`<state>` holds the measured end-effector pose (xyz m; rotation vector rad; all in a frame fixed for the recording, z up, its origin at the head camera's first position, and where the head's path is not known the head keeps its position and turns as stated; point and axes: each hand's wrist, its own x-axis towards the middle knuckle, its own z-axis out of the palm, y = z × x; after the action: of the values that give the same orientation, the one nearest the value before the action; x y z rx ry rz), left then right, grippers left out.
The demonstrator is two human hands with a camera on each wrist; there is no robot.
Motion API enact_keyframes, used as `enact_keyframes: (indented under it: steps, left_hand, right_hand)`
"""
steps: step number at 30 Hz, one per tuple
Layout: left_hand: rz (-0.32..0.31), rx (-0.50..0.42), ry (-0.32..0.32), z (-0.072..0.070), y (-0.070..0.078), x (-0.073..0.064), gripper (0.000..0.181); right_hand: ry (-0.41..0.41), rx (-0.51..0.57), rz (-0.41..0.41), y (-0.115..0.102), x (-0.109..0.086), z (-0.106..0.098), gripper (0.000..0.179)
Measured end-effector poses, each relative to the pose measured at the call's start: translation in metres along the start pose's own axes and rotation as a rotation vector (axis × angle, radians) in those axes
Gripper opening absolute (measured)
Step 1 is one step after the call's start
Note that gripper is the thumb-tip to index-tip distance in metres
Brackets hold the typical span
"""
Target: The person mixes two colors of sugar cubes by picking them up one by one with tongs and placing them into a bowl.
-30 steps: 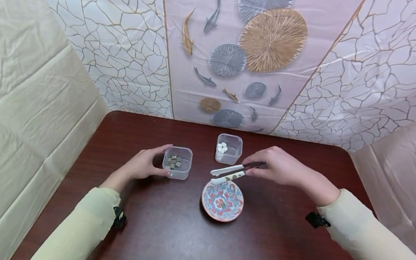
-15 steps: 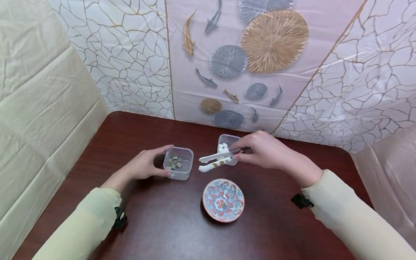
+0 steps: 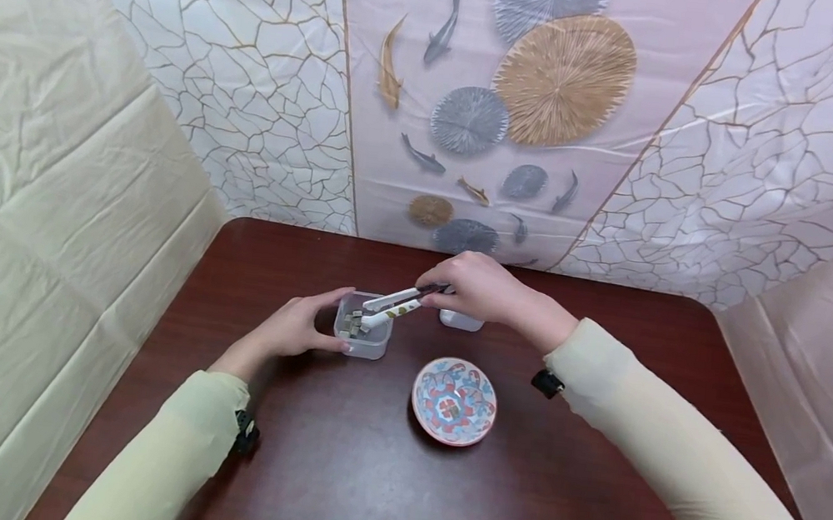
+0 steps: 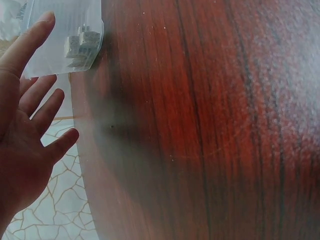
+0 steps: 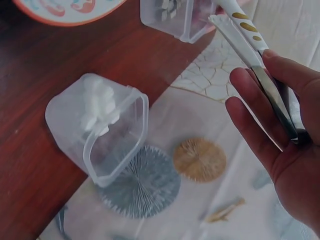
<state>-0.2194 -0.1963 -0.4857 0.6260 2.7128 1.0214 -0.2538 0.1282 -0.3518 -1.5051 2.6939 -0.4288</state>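
Closest on the worktop (image 3: 366, 473) is the patterned bowl (image 3: 442, 388), probably chippable, so I'd lift it by the rim. At its 10 o'clock sits a clear tub (image 3: 368, 349) of small grey cubes (image 3: 353, 325). Looks like thin plastic, light enough to skid; the left grip (image 3: 299, 326) pinches it, thumb at 8, finger near 11. Cubes look hard, maybe slick, so I'd go for flat opposite faces. The right grip (image 3: 478, 283) pinches the tongs (image 3: 391, 313), arms apart and ends over the cubes; can't tell if they're touching. Springy, I reckon, so squeeze mid-arm. Further out, at the bowl's 12, partly hidden, there's another tub (image 3: 460, 323) with white pieces (image 5: 100, 105).
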Motion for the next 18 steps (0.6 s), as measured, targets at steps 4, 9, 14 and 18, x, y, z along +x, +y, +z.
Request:
enact_keyframes:
  steps: [4,9,14,18]
  left_hand:
    - [0.010,-0.012,0.000,0.000,0.002,0.001,0.098]
    - [0.028,-0.003,0.008,0.001,0.000,0.002,0.097]
    - [0.038,-0.002,0.013,0.000,-0.001,0.002,0.096]
    - [0.048,0.003,0.018,0.001,-0.002,0.002,0.096]
  right_hand:
    - [-0.029,-0.019,0.003,0.000,0.011,0.009,0.015]
    - [-0.067,-0.073,0.004,-0.004,0.022,0.017,0.014]
    - [-0.082,-0.118,-0.012,-0.008,0.030,0.025,0.011]
    - [-0.090,-0.127,-0.019,-0.009,0.036,0.031,0.012]
